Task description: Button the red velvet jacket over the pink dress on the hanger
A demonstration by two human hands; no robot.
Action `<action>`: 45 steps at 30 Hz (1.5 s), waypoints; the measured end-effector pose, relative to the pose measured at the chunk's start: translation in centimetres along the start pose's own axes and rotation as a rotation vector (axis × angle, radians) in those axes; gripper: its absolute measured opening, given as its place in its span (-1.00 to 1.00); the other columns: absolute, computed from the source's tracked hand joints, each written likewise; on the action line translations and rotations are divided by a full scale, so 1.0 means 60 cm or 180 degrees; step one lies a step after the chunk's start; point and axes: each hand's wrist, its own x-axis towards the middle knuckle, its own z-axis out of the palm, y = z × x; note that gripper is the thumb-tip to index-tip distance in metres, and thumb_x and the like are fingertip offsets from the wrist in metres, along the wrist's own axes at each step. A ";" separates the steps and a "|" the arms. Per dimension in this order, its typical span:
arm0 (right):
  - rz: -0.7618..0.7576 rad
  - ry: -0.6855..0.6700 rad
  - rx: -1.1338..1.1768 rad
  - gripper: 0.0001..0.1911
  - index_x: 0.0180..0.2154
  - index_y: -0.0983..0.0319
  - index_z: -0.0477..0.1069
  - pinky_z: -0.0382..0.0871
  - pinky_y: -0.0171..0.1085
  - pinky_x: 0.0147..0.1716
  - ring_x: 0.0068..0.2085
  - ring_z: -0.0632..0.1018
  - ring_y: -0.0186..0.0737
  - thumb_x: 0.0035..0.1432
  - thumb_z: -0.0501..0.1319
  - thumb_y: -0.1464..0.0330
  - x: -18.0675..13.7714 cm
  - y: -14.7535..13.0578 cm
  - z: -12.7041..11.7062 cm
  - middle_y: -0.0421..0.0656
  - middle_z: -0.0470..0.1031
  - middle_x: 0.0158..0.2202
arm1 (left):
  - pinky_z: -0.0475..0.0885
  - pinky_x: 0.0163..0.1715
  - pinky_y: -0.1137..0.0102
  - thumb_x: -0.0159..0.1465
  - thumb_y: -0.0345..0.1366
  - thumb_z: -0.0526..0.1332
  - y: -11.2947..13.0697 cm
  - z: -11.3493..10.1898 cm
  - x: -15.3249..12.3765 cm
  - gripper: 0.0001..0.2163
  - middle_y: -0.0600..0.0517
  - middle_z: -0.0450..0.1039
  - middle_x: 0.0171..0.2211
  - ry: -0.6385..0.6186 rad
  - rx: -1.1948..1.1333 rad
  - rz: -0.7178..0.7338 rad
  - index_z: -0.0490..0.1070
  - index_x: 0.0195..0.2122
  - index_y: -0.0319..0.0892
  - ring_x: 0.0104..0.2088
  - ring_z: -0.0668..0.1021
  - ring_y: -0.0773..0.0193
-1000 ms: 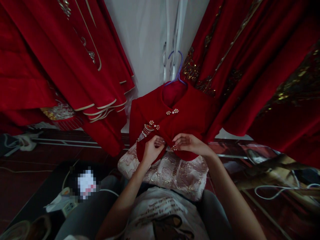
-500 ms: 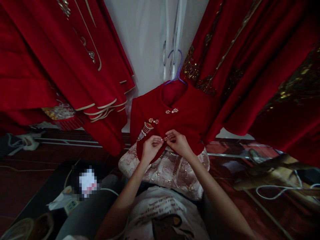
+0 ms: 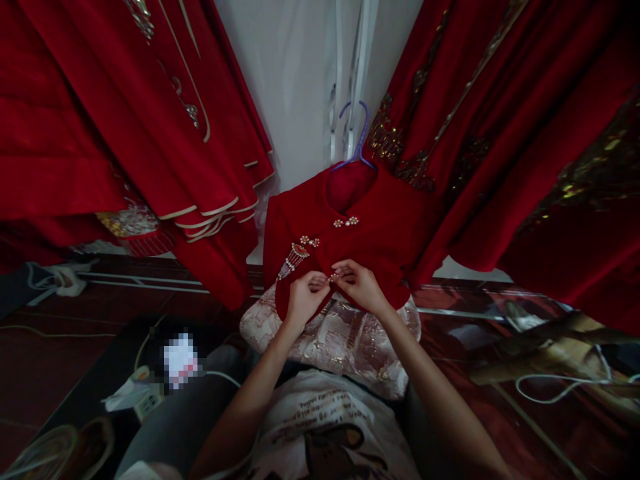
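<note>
A short red velvet jacket (image 3: 380,233) hangs on a purple hanger (image 3: 356,137) in front of me. It has pearl clasps near the collar (image 3: 345,222) and a tasselled brooch (image 3: 295,257) on the flap. My left hand (image 3: 303,298) and my right hand (image 3: 359,285) meet at the lower front edge, both pinching a small pearl clasp (image 3: 332,277) between their fingertips. Below the jacket hangs a pale gold embroidered skirt (image 3: 345,340).
Red embroidered garments hang at the left (image 3: 125,133) and right (image 3: 525,147), with a white wall (image 3: 295,87) between. A dark red floor holds white cables (image 3: 560,387). A blurred item and a white cord lie at lower left (image 3: 150,387).
My right hand has slid left along the jacket's edge to meet my left hand at the clasp. The view has shifted slightly.
</note>
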 end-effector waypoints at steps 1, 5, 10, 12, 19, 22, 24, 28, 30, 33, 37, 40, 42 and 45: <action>-0.0015 0.0008 0.0009 -0.77 -0.17 0.25 0.45 0.48 -0.32 -0.27 -0.28 0.55 -0.32 0.07 0.23 0.42 0.000 0.000 0.000 -0.14 0.52 -0.29 | 0.53 -0.32 0.46 0.05 -0.46 0.27 -0.002 -0.001 0.001 -0.85 0.00 0.57 -0.37 -0.0013 -0.0041 -0.0005 0.50 -0.32 -0.24 -0.41 0.60 0.36; -0.0192 0.0144 -0.0114 -0.78 -0.17 0.24 0.45 0.49 -0.32 -0.25 -0.28 0.56 -0.33 0.09 0.21 0.45 -0.001 -0.002 0.006 -0.15 0.53 -0.29 | 0.53 -0.29 0.43 0.02 -0.45 0.30 -0.015 -0.005 0.008 -0.87 -0.02 0.59 -0.39 -0.0037 -0.0137 -0.0092 0.52 -0.36 -0.26 -0.41 0.60 0.33; -0.0452 0.0266 -0.0359 -0.77 -0.16 0.24 0.44 0.50 -0.30 -0.21 -0.28 0.55 -0.33 0.12 0.16 0.48 -0.004 0.006 0.024 -0.13 0.52 -0.25 | 0.51 -0.29 0.41 0.04 -0.37 0.33 -0.029 -0.017 0.024 -0.91 -0.03 0.59 -0.42 -0.0235 -0.0047 -0.0167 0.53 -0.41 -0.25 -0.41 0.60 0.30; -0.0439 0.0204 -0.0484 -0.78 -0.17 0.24 0.45 0.51 -0.29 -0.22 -0.28 0.55 -0.32 0.11 0.16 0.49 -0.003 0.006 0.021 -0.12 0.52 -0.25 | 0.50 -0.27 0.41 0.04 -0.39 0.32 -0.027 -0.024 0.028 -0.92 -0.02 0.59 -0.41 -0.0438 -0.0058 -0.0103 0.51 -0.41 -0.24 -0.39 0.60 0.31; -0.0164 0.0478 -0.0410 -0.82 -0.21 0.21 0.48 0.54 -0.30 -0.31 -0.28 0.58 -0.27 0.18 0.18 0.32 -0.002 -0.044 -0.074 -0.09 0.56 -0.19 | 0.45 -0.36 0.48 0.16 -0.35 0.21 -0.007 -0.072 0.023 -0.85 0.01 0.57 -0.34 0.0178 0.0351 0.0159 0.51 -0.25 -0.18 -0.39 0.56 0.36; -0.0001 0.0619 -0.0226 -0.77 -0.20 0.23 0.48 0.55 -0.28 -0.38 -0.33 0.59 -0.24 0.17 0.20 0.23 -0.007 -0.061 -0.105 -0.07 0.57 -0.25 | 0.46 -0.32 0.48 0.17 -0.34 0.20 -0.003 -0.086 0.018 -0.87 0.01 0.57 -0.33 0.0210 0.0330 0.0215 0.52 -0.30 -0.18 -0.35 0.57 0.35; 0.0177 0.0490 -0.0102 -0.74 -0.19 0.24 0.46 0.53 -0.30 -0.46 -0.40 0.58 -0.26 0.16 0.20 0.21 -0.010 -0.064 -0.106 -0.08 0.56 -0.31 | 0.45 -0.37 0.49 0.17 -0.33 0.21 -0.002 -0.083 0.014 -0.89 0.02 0.57 -0.34 0.0161 0.0359 0.0190 0.52 -0.32 -0.17 -0.37 0.56 0.35; 0.0261 -0.0353 -0.0287 -0.80 -0.21 0.23 0.46 0.49 -0.31 -0.48 -0.46 0.56 -0.30 0.15 0.20 0.29 -0.015 -0.052 -0.073 -0.12 0.56 -0.37 | 0.41 -0.44 0.52 0.19 -0.31 0.23 -0.002 -0.057 0.003 -0.89 0.03 0.57 -0.32 -0.0174 0.0540 0.0255 0.52 -0.29 -0.15 -0.40 0.55 0.37; 0.0160 -0.0556 -0.0545 -0.82 -0.20 0.23 0.47 0.49 -0.27 -0.38 -0.40 0.57 -0.28 0.13 0.22 0.35 -0.014 -0.043 -0.053 -0.12 0.57 -0.35 | 0.42 -0.43 0.52 0.20 -0.31 0.24 -0.003 -0.044 -0.002 -0.89 0.04 0.55 -0.29 -0.0263 0.0663 0.0349 0.51 -0.26 -0.14 -0.39 0.54 0.38; 0.0074 -0.0518 -0.0703 -0.80 -0.17 0.24 0.45 0.48 -0.23 -0.26 -0.32 0.57 -0.25 0.12 0.23 0.39 -0.010 -0.031 -0.035 -0.10 0.57 -0.32 | 0.42 -0.40 0.51 0.20 -0.31 0.24 -0.003 -0.031 -0.007 -0.88 0.04 0.51 -0.28 -0.0270 0.0873 0.0456 0.47 -0.23 -0.14 -0.37 0.53 0.38; 0.0046 -0.0608 -0.0434 -0.78 -0.14 0.25 0.42 0.49 -0.27 -0.28 -0.29 0.57 -0.28 0.14 0.23 0.36 -0.006 -0.021 -0.028 -0.10 0.54 -0.29 | 0.44 -0.31 0.46 0.22 -0.29 0.24 -0.005 -0.023 -0.011 -0.91 0.04 0.46 -0.31 -0.0207 0.1145 0.0705 0.45 -0.27 -0.15 -0.35 0.51 0.36; 0.0101 -0.0584 -0.0272 -0.77 -0.14 0.26 0.41 0.49 -0.31 -0.31 -0.29 0.56 -0.30 0.13 0.23 0.33 -0.004 -0.013 -0.026 -0.12 0.53 -0.30 | 0.46 -0.30 0.45 0.22 -0.28 0.25 -0.010 -0.014 -0.012 -0.90 0.04 0.45 -0.31 -0.0151 0.1070 0.0744 0.43 -0.27 -0.17 -0.37 0.52 0.37; 0.0123 -0.0538 -0.0225 -0.77 -0.16 0.25 0.41 0.49 -0.32 -0.31 -0.30 0.55 -0.31 0.12 0.24 0.33 -0.004 -0.008 -0.025 -0.13 0.52 -0.31 | 0.47 -0.32 0.47 0.22 -0.29 0.24 -0.014 -0.008 -0.012 -0.90 0.05 0.45 -0.31 -0.0061 0.0915 0.0683 0.40 -0.27 -0.17 -0.39 0.52 0.39; 0.0132 -0.0586 -0.0214 -0.76 -0.17 0.26 0.42 0.48 -0.31 -0.31 -0.30 0.55 -0.31 0.11 0.25 0.32 -0.002 -0.005 -0.026 -0.13 0.52 -0.32 | 0.48 -0.31 0.48 0.24 -0.30 0.22 -0.018 -0.003 -0.012 -0.90 0.05 0.46 -0.32 -0.0017 0.0779 0.0661 0.38 -0.24 -0.16 -0.38 0.53 0.40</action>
